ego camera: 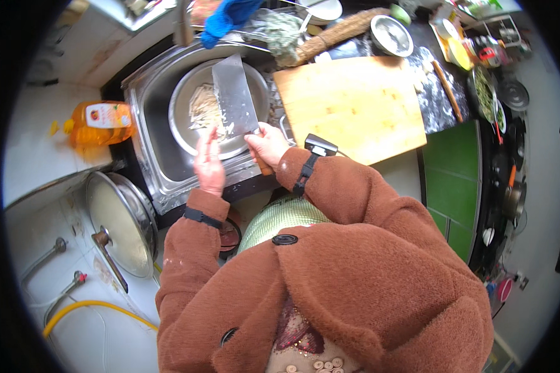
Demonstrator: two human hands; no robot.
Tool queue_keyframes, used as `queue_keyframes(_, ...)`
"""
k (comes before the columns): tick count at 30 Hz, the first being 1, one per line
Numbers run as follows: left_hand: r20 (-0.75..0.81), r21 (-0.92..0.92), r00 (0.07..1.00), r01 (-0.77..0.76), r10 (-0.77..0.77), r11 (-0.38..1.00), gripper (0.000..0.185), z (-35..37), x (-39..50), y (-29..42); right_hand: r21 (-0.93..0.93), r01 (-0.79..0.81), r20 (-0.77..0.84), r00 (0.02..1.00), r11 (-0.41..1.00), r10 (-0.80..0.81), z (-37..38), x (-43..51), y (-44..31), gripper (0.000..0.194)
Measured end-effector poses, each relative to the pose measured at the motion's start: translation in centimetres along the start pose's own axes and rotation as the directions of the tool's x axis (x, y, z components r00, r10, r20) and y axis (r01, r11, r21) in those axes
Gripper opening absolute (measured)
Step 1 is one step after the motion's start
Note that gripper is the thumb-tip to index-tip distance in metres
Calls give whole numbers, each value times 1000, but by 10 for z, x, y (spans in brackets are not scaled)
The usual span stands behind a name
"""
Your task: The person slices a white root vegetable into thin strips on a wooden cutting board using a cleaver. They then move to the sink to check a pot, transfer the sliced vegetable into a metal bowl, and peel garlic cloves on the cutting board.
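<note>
My right hand (268, 145) is closed around the wooden handle of a cleaver (235, 98). Its broad blade is over a round metal basin (179, 133), with pale bits stuck to the metal. Inside the basin lies a heap of pale, thin strips (203, 106), partly hidden by the blade. My left hand (209, 163) is at the basin's near rim, fingers extended beside the strips and the lower corner of the blade; it does not grip anything that I can see. The basin stands in a steel sink (155, 135).
Right of the sink lies a wooden cutting board (350, 105), its near edge overhanging the counter. A bottle of orange liquid (100, 123) stands left. Behind are a metal bowl (392, 36) and a blue cloth (226, 21). A rolling pin (447, 91) rests on the floury black counter (431, 109).
</note>
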State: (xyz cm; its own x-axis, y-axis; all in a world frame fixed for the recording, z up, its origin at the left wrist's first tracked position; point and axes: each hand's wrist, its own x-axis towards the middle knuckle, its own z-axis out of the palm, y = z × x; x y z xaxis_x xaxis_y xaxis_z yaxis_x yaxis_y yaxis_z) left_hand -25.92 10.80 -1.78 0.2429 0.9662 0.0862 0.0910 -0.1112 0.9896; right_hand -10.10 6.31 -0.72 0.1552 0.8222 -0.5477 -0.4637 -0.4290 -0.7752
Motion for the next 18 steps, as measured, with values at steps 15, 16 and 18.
queue_keyframes(15, 338, 772, 937, -221, -91, 595, 60, -23, 97, -77, -184, -132, 189, 968, 974, 167, -39, -20, -35, 20)
queue_keyframes(16, 284, 718, 959, -204, -12, 665, 60, -25, 99, -74, -216, -110, 184, 971, 970, 151, -42, -24, -38, 23)
queue_keyframes(18, 242, 593, 970, -145, -4, 792, 62, -21, 98, -62, -289, -129, 166, 969, 949, 182, -47, -33, -46, 29)
